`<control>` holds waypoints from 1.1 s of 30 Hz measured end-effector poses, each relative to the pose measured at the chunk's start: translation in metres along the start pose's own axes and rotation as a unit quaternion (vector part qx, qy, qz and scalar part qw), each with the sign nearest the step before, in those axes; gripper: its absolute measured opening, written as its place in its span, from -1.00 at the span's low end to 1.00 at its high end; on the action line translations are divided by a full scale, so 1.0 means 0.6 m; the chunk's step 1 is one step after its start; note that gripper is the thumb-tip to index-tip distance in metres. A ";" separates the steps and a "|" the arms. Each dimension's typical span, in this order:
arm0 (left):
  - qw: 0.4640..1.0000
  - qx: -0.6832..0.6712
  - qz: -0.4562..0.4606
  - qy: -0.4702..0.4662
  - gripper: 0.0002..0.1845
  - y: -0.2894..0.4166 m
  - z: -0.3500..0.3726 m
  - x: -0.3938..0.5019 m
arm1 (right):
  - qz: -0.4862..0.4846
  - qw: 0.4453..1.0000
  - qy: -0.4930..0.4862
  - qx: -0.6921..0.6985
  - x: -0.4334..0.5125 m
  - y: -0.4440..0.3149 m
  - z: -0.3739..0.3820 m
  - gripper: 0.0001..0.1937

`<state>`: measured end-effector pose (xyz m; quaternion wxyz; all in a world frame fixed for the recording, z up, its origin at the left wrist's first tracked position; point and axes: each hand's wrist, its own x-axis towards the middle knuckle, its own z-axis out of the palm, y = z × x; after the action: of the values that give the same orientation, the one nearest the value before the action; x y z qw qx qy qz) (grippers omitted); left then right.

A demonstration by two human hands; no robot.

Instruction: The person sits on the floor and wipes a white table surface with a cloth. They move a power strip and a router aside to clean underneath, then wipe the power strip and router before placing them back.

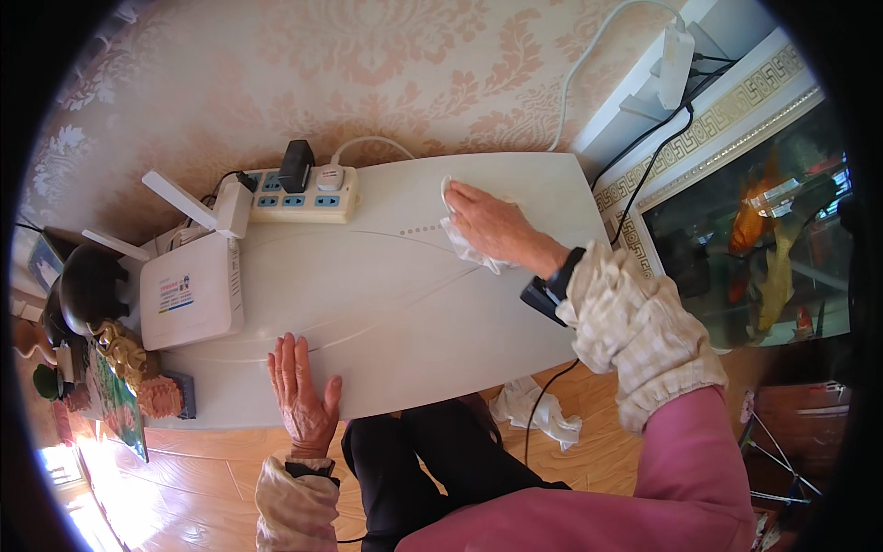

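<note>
My right hand (493, 224) presses a crumpled white cloth (476, 250) against the top of a white cabinet (414, 310), on its right half near the wall. Part of the cloth shows past my fingertips and below my palm. My left hand (300, 386) rests palm down on the near edge of the cabinet top, fingers extended and thumb apart, holding nothing. A white router (190, 293) stands left of it. Behind the router lies a white power strip (303, 214) with a black adapter (296, 166) and a white plug (330, 177) in it.
Dark and gold figurines (93, 286) crowd the left end. A fish tank (759, 255) with orange and yellow fish stands at the right, black cables (648, 169) beside it. Another white cloth (538, 412) lies on the wooden floor. Patterned wallpaper covers the wall behind.
</note>
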<state>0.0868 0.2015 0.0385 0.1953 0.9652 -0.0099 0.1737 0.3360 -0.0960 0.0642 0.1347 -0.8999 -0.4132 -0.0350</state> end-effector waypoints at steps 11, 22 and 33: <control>1.000 -0.005 0.004 -0.003 -0.34 0.002 -0.002 0.001 | 0.086 0.994 -0.032 0.061 -0.001 0.019 -0.014 -0.77; 1.000 0.004 -0.002 -0.006 -0.36 0.003 -0.003 0.000 | 0.100 0.992 -0.021 0.077 0.023 0.041 -0.011 -0.75; 1.000 0.000 0.001 -0.007 -0.40 0.003 -0.004 0.001 | 0.321 0.898 0.176 0.244 0.019 0.057 -0.020 -0.77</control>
<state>0.0862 0.2009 0.0411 0.1950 0.9664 -0.0123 0.1670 0.3700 -0.1120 0.0705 0.4243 -0.9019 -0.0665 -0.0462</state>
